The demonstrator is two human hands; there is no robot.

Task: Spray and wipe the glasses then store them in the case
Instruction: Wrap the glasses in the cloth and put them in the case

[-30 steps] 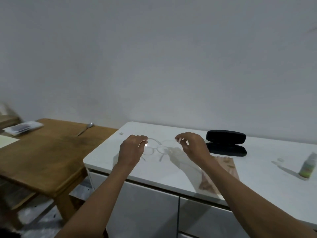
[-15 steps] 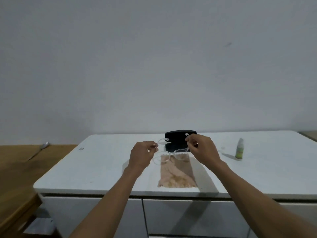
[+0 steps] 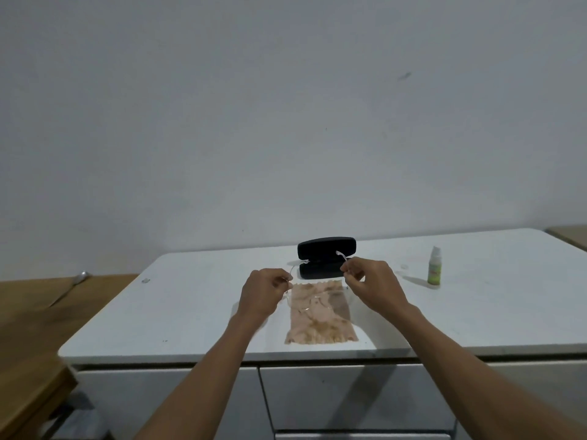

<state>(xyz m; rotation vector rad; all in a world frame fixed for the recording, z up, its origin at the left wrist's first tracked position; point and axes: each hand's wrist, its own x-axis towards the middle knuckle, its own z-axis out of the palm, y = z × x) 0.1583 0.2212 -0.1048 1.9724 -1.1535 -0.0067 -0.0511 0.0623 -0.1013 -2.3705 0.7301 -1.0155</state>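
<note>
Near the bench's (image 3: pixel 190 312) front edge lay a patterned cloth (image 3: pixel 320 319). Above it, the left hand (image 3: pixel 263 295) and right hand (image 3: pixel 371 285) each pinched a temple arm of the clear glasses (image 3: pixel 313 301) in curled fingers. Beyond stood the open black case (image 3: pixel 327 257), with the spray bottle (image 3: pixel 434 270) toward the right edge.

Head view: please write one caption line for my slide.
Both hands, left and right, hold clear glasses by the temples above a cloth, before an open black case.
</note>
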